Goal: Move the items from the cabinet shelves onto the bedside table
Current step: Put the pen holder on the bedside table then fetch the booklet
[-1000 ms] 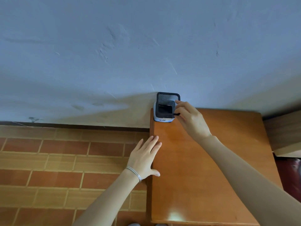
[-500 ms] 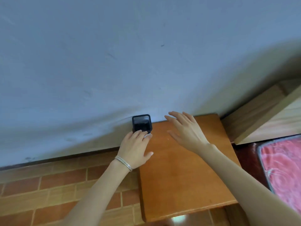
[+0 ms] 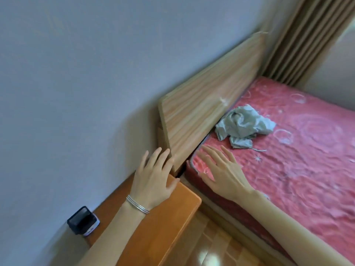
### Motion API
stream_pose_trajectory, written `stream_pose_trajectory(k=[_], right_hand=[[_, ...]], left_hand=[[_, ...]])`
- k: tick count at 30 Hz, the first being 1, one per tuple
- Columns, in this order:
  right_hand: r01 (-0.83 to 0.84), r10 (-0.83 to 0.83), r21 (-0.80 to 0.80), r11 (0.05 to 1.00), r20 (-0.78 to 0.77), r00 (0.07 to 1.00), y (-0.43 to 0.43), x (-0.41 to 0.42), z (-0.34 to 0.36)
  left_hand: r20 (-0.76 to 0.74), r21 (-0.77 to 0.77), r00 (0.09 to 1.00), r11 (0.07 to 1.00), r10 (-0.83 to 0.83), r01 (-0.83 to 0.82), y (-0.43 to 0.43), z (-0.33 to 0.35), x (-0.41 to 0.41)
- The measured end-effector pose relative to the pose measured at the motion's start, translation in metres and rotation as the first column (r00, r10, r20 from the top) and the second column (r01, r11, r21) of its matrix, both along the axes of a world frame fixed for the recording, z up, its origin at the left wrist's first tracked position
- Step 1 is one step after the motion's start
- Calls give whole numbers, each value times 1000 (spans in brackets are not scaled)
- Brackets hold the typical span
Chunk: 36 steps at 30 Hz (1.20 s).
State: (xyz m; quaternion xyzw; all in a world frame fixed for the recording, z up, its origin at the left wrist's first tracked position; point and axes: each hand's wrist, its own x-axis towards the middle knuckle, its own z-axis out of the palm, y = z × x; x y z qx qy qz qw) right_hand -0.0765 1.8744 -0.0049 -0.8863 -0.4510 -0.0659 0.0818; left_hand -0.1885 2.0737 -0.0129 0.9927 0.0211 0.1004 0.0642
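A black mesh holder with a white base (image 3: 83, 221) stands at the back left corner of the orange wooden bedside table (image 3: 165, 223), against the wall. My left hand (image 3: 153, 179), with a silver bangle on the wrist, hovers over the table's right part with fingers spread and holds nothing. My right hand (image 3: 221, 171) is spread open in the air above the edge of the bed, also empty. Both hands are well away from the holder. No cabinet is in view.
A bed with a red patterned mattress (image 3: 297, 160) lies right of the table, with a crumpled grey cloth (image 3: 243, 125) on it. A wooden headboard (image 3: 207, 110) leans on the grey wall. Striped curtains (image 3: 299, 39) hang at the back. Tiled floor (image 3: 217, 246) shows below.
My view has swung right, from the table toward the bed. Both hands have left the mesh holder, which stays at the table's back corner, and moved right with fingers spread.
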Motion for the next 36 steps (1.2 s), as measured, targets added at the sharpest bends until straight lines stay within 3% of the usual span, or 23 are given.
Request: stream_pose_trajectory(k=[4, 7, 11, 16, 21, 27, 31, 36], right_hand=[[271, -270, -32, 962, 39, 962, -101, -35, 34], [470, -469, -27, 882, 39, 882, -169, -90, 53], [699, -698, -19, 715, 48, 715, -245, -188, 70], [891, -890, -41, 453, 43, 454, -307, -322, 83], [990, -989, -57, 128, 71, 131, -346, -448, 105], [978, -971, -33, -208, 127, -202, -373, -575, 138], [933, -920, 17, -360, 160, -358, -388, -650, 159], [882, -861, 52, -468, 199, -468, -416, -734, 179]], left_hand=[[42, 4, 965, 966, -260, 260, -76, 37, 25], [64, 17, 869, 872, -490, 490, -144, 61, 23], [63, 47, 676, 679, -734, 733, -230, 81, -4], [85, 62, 367, 373, -926, 926, -329, 96, -66], [117, 95, 50, 61, -992, 994, -424, 118, -136], [150, 147, -282, -260, -948, 954, -522, 155, -241], [184, 168, -408, -380, -894, 909, -571, 171, -312], [244, 182, -501, -468, -831, 865, -618, 187, -398]])
